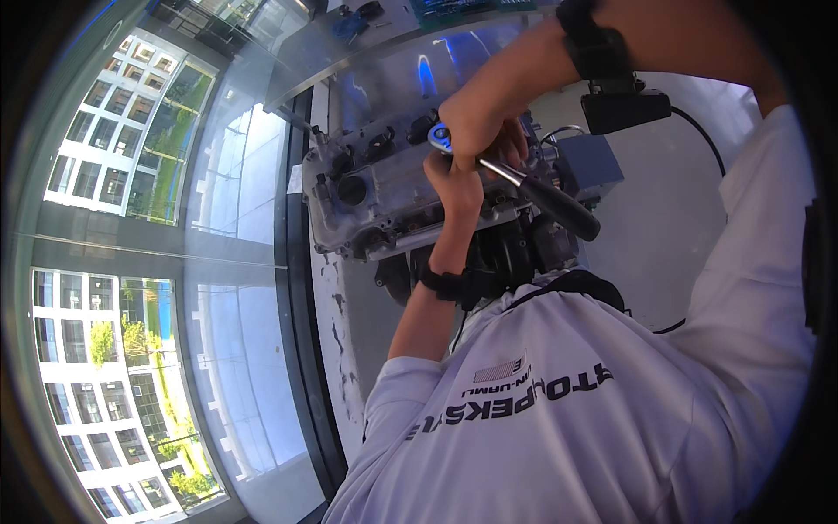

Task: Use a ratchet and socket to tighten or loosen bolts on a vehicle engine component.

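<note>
Tall windows (102,327) filled the left side, and beside them lay an engine (397,182), its grey cover uppermost and its bulk looking heavy, stiff and unlikely to shift under a light push. A grey box (592,162) stood near the engine's right end. Over the right half of the cover was a ratchet wrench (559,207), slanting from the two hands down to the lower right, its thick black handle sticking out free of either one. The right hand (476,124) lay over the wrench near its upper end, fingers bent; how tightly it gripped could not be told, since the fingers were partly hidden. The left hand (455,185), just below, was curled closed around the tool beside its head. The bright shaft (500,171) was probably rigid metal, fairly weighty, hardly fragile, and slick if oily; the dark handle looked the surer place to take hold, with a second hand steadying the small round head (439,137), which showed blue between the hands.
</note>
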The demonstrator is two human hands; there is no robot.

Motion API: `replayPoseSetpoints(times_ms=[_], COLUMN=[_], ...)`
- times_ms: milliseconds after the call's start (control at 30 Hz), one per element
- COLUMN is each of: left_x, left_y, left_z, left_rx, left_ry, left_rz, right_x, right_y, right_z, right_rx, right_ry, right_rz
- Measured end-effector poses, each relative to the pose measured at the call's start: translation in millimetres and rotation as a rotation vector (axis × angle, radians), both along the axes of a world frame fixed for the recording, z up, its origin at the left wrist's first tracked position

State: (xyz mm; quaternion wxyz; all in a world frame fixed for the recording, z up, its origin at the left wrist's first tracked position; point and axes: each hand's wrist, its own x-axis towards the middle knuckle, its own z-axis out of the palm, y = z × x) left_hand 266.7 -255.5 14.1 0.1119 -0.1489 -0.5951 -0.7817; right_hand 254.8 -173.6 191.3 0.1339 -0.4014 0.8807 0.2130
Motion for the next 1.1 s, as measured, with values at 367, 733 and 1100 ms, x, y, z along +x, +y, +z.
replayPoseSetpoints(times_ms=[367, 733, 1100], left_x=[8.0, -4.6, -6.8], left_y=[-11.1, -32.1, -30.6], left_z=[-6.3, -2.0, -24.3], left_rx=[-0.067, -0.041, -0.012], left_ry=[-0.115, -0.069, -0.07], left_rz=[-0.19, -0.431, -0.371], right_x=[8.1, -3.1, -12.2], right_y=[0.9, -16.8, -38.8], right_z=[-5.4, -11.3, 1.2], right_rx=[0.096, 0.15, 0.247], right_ry=[-0.007, -0.014, 0.099], right_rz=[-0.013, 0.042, 0.528])
